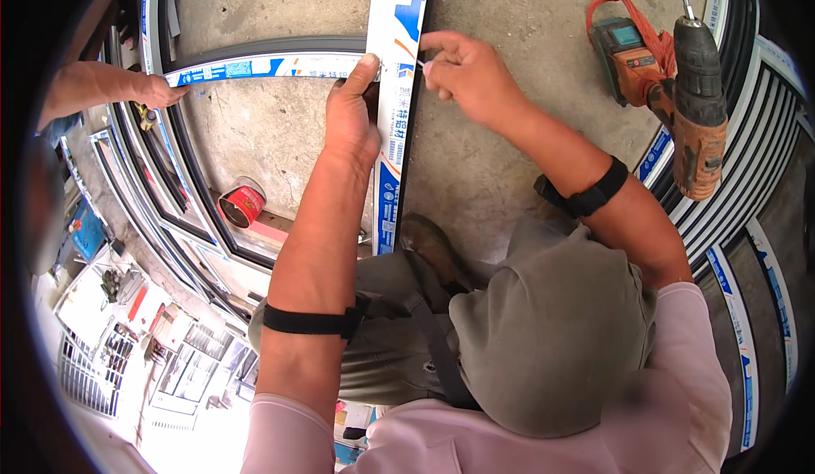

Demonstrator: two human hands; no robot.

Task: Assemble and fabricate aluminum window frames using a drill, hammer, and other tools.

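Note:
A long aluminium profile (392, 134) covered in white and blue film runs up the middle in front of me. A crossbar (272, 65) with similar film meets its left side. My left hand (352, 113) grips at this joint, thumb up along the profile's left edge, its other fingers mostly hidden behind. At the profile's right edge my right hand (467, 75) is pinched close to its side. A small thin tip shows at those fingers, too small to name. Another person's hand (157, 90) rests at the crossbar's left end, where it meets a dark frame (182, 160).
An orange and black cordless drill (700, 109) with a long bit stands at the right, beside a battery tool part (624, 58) with a red strap. Stacked profiles (747, 168) lie behind it. A red tin (242, 204) sits inside the left frame. My shoe (433, 249) is near the profile.

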